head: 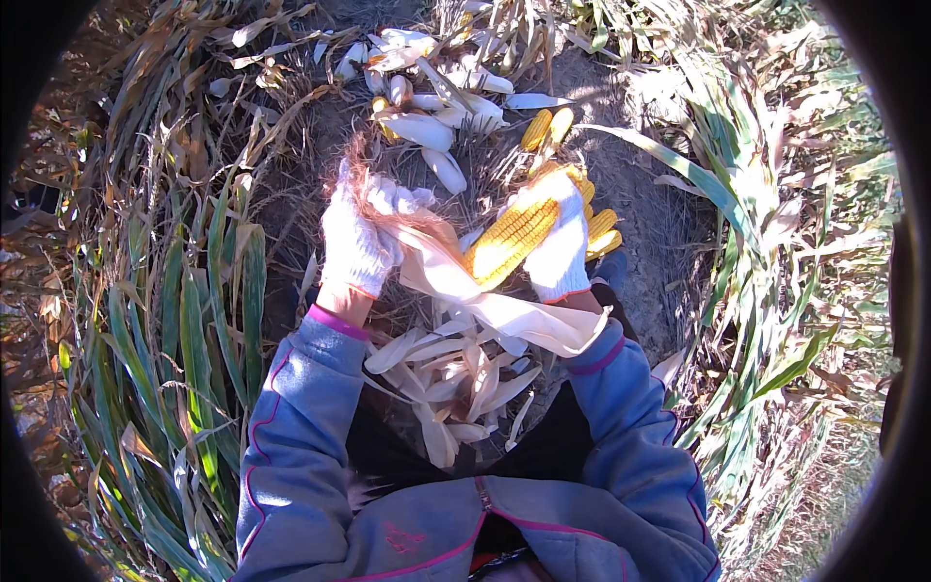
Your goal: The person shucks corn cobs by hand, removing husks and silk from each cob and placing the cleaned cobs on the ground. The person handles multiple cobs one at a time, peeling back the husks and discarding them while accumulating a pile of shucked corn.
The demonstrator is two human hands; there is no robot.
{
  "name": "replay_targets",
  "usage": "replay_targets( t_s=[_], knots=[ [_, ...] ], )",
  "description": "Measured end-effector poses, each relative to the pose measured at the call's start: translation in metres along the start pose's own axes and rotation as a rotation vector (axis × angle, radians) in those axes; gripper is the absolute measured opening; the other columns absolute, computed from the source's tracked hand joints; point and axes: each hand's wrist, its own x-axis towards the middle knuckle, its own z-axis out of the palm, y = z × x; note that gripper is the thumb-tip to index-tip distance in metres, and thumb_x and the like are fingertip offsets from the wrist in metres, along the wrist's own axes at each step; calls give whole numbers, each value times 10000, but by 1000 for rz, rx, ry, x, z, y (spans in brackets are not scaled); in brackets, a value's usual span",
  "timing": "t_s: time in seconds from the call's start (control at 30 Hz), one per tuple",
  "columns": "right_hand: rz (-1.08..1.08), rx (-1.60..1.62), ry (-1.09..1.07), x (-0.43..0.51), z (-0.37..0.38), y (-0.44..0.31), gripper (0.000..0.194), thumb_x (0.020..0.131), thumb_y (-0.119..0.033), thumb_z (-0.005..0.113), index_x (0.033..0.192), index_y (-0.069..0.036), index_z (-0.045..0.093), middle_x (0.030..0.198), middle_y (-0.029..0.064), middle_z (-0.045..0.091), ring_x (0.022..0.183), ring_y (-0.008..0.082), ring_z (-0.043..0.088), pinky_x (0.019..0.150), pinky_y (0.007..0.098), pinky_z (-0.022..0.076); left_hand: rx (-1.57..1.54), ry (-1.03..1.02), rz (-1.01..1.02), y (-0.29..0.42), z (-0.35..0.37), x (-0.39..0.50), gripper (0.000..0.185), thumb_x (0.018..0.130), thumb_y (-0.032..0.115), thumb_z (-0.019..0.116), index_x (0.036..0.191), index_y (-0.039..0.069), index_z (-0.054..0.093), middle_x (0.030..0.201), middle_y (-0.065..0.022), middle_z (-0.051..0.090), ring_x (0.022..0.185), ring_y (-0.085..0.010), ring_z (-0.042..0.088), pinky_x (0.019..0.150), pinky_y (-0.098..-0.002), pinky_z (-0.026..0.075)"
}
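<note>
My left hand (364, 229), in a white knit glove, grips pale corn husk leaves (465, 280) with a tuft of reddish-brown corn silk (356, 174) on top. The leaves stretch rightward below a bare yellow ear of corn (509, 244), one long strip reaching my right sleeve. Held in my gloved right hand (556, 240), the ear tilts with one end towards the lower left. Whether the leaves are still joined to the ear is hidden. Just beyond and to the right of that hand lie several husked yellow ears (602, 233) on the soil.
Several ears in white husks (422, 124) lie ahead in a heap. Two bare ears (547, 129) rest to their right. Stripped husks (465, 378) are piled between my legs. Cut corn stalks and leaves line the left side (189, 335) and the right side (749, 218).
</note>
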Motion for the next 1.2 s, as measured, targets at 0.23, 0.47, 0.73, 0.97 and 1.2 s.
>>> replay_targets(
  t_s=[0.23,0.47,0.73,0.97,1.2],
  knots=[
    [-139,12,215,11,-10,-48,358,992,-431,477,1096,-93,538,1024,100,620,952,253,627,889,413,516,-15,229,-37,11,-15,7,240,987,294,584,995,62,643,813,-66,638,790,-236,631,871,-447,536],
    [-365,-146,332,13,-4,-29,337,968,-261,604,1207,-62,475,1060,82,577,979,188,596,875,359,515,751,483,439,26,-21,10,177,932,169,652,1055,41,654,892,-36,654,815,-130,614,712,-262,485],
    [-554,-548,-128,-32,26,9,596,802,-90,795,1270,8,439,1151,107,573,1074,194,585,923,365,511,475,-158,-678,-29,12,-24,520,1006,484,474,1196,13,587,938,-112,699,735,-195,691,617,-301,572],
    [-1022,-1410,-1098,-62,45,12,439,750,-140,704,1180,-100,631,1257,78,607,1219,311,562,1081,464,435,739,-214,-200,-31,-21,-15,364,981,219,546,1287,22,525,1060,-52,627,882,-115,621,786,-271,541],
    [-389,-1019,-401,-64,32,18,523,818,-122,736,1290,-54,521,1191,140,640,1094,292,638,933,400,519,342,-72,-185,-17,-4,-17,431,880,241,600,1242,14,545,1074,-116,653,928,-234,659,848,-393,550]
  ],
)
